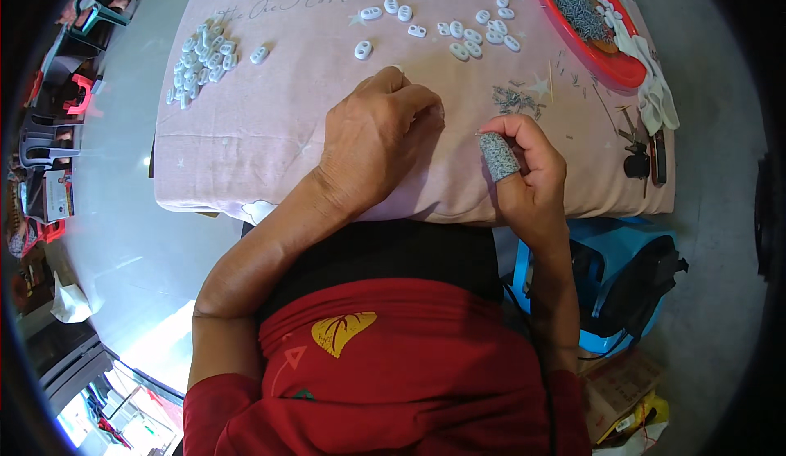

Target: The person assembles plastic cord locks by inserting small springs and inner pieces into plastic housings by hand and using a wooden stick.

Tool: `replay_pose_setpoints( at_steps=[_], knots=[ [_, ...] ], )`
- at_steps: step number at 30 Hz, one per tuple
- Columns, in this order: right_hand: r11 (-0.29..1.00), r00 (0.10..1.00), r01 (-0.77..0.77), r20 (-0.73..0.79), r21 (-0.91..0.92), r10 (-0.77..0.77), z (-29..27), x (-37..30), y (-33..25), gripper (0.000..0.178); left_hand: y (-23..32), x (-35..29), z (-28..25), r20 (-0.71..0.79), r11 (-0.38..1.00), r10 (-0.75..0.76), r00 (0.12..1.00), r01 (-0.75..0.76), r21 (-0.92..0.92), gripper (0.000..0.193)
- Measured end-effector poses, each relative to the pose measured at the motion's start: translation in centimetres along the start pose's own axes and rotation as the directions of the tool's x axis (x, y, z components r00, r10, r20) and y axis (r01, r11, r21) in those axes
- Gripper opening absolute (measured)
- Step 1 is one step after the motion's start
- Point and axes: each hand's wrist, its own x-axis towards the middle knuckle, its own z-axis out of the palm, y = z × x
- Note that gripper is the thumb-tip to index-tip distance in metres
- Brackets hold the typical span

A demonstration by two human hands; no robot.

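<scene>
My left hand (377,133) is above the cloth near the table's front edge, its fingers curled inward; what they hold, if anything, is hidden. To its right, my right hand (528,165) pinches a tiny grey metal piece between thumb and forefinger. A speckled grey finger cover (499,156) wraps that thumb. Just beyond the right hand lies a loose heap of small grey metal pieces (516,101), like pins or screws. White oval plastic pieces (472,36) with openings are scattered beyond my hands. A heap of similar white pieces (201,59) sits at the left.
A red basin (626,71) with many grey metal pieces stands at the far right. White gloves (655,88) hang over its rim. Keys (634,141) and a dark-red-handled tool (657,160) lie near the right edge. A blue plastic chair (634,259) holds a black bag.
</scene>
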Motion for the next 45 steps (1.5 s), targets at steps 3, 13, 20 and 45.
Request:
replay_pose_setpoints(
  at_steps=[3, 13, 20, 45],
  knots=[
    [0.997, 0.999, 0.048, -0.013, -0.054, -0.049, -0.1, 0.0, 0.0, 0.013, -0.4, 0.0, -0.3, 0.035, 0.997, -0.016, 0.999, 0.018, -0.070, 0.013],
    [0.998, 0.996, 0.052, 0.070, -0.017, -0.051, 0.3, -0.1, -1.9, 0.013, 0.0, -0.9, -1.7, 0.470, 0.363, -0.267, 0.841, 0.540, -0.760, 0.013],
    [0.996, 0.995, 0.093, 0.028, -0.010, -0.092, 0.6, 0.0, -2.1, 0.014, 0.2, -1.4, -2.0, 0.492, 0.345, -0.218, 0.843, 0.538, -0.769, 0.018],
    [0.975, 0.979, 0.205, -0.001, -0.083, -0.206, 1.4, -0.4, -1.6, 0.020, 1.1, -2.3, -1.6, 0.457, 0.285, -0.297, 0.838, 0.535, -0.796, 0.019]
  ],
)
